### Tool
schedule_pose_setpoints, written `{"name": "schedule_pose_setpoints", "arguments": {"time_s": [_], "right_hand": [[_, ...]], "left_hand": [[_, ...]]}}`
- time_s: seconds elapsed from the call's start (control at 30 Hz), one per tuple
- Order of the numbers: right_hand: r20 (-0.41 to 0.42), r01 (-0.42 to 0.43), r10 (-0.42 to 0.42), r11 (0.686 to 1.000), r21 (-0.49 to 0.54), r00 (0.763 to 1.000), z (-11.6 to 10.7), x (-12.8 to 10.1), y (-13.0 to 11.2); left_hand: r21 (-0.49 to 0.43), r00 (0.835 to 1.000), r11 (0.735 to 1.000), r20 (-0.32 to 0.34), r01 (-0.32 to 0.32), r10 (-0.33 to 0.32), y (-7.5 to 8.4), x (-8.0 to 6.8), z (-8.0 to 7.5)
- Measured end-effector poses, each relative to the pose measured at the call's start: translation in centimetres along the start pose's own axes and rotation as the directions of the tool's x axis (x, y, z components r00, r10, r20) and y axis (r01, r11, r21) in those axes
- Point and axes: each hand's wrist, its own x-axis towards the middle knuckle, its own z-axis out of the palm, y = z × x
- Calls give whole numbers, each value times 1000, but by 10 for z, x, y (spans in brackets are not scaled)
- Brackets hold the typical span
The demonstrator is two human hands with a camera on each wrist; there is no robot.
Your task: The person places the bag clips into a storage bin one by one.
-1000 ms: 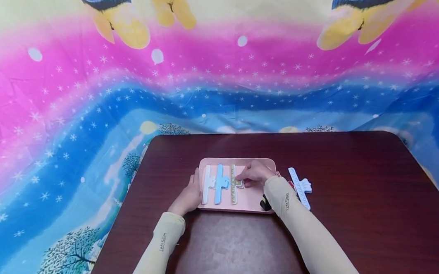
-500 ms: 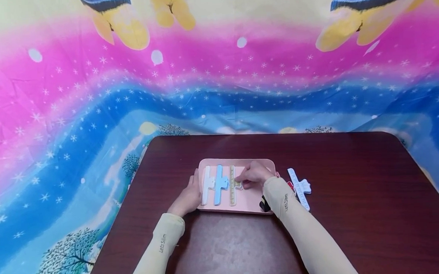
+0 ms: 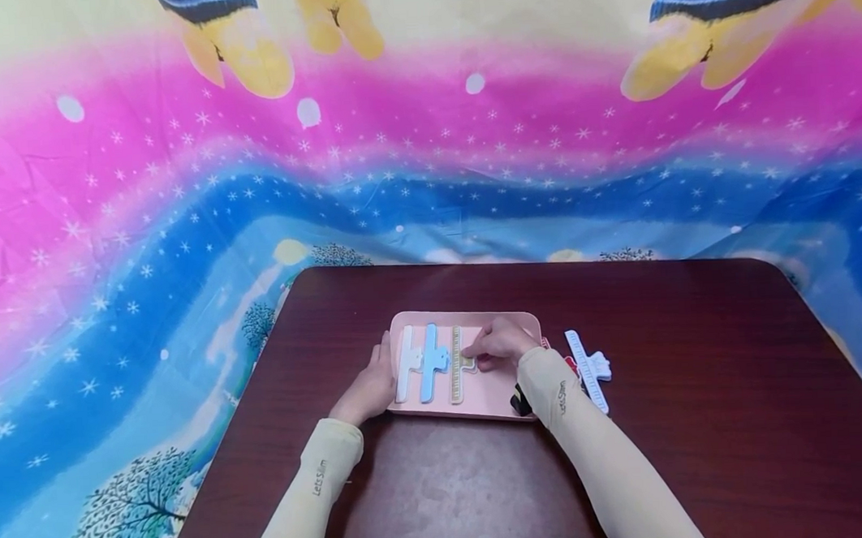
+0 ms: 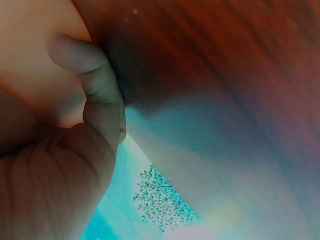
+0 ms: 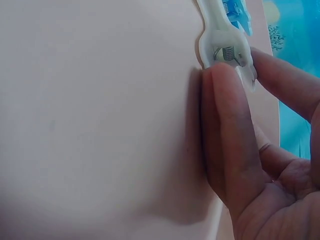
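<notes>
A pink tray (image 3: 492, 400) holds a row of long ruler clips. Leftmost is a white clip (image 3: 406, 376), followed by a light blue clip (image 3: 431, 375). My right hand (image 3: 504, 340) pinches the handle of the third, an olive-and-clear ruler clip (image 3: 456, 377), which lies parallel to the others. In the right wrist view, fingers stand on both sides of this clear handle (image 5: 225, 42) and its metal spring shows. My left hand (image 3: 370, 386) grips the tray's left edge; in the left wrist view a bent finger (image 4: 95, 75) lies against the rim.
A black object (image 3: 520, 399), partly hidden, is at the tray's front right corner. Right of the tray, a pale blue-white ruler clip (image 3: 590, 370) lies on the dark wooden table (image 3: 699, 352). Red items (image 3: 571, 363) show beside it, partly behind the right sleeve (image 3: 562, 392).
</notes>
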Motion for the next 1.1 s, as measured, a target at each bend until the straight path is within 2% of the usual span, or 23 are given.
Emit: {"name": "schedule_pose_setpoints", "arguments": {"time_s": [0.17, 0.4, 0.57, 0.63, 0.87, 1.1], "right_hand": [[5, 10, -10, 1000, -7, 1000, -2, -1, 1], [2, 29, -29, 1000, 10, 1000, -8, -4, -1], [-62, 58, -63, 995, -85, 996, -20, -10, -7], [-70, 73, -81, 992, -101, 994, -27, -13, -9], [-63, 158, -161, 986, -42, 985, -57, -29, -6], [-102, 188, -199, 976, -110, 975, -96, -50, 13]], "left_hand": [[-3, 1000, 1000, 3, 8, -8, 1, 1, 1], [9, 1000, 1000, -23, -14, 15, 1, 2, 3], [13, 1000, 1000, -22, -17, 18, -1, 2, 2], [17, 1000, 1000, -18, -8, 9, -1, 1, 2], [20, 1000, 1000, -4, 1, -1, 1, 1, -1], [14, 1000, 1000, 4, 11, -11, 1, 2, 1]]}}
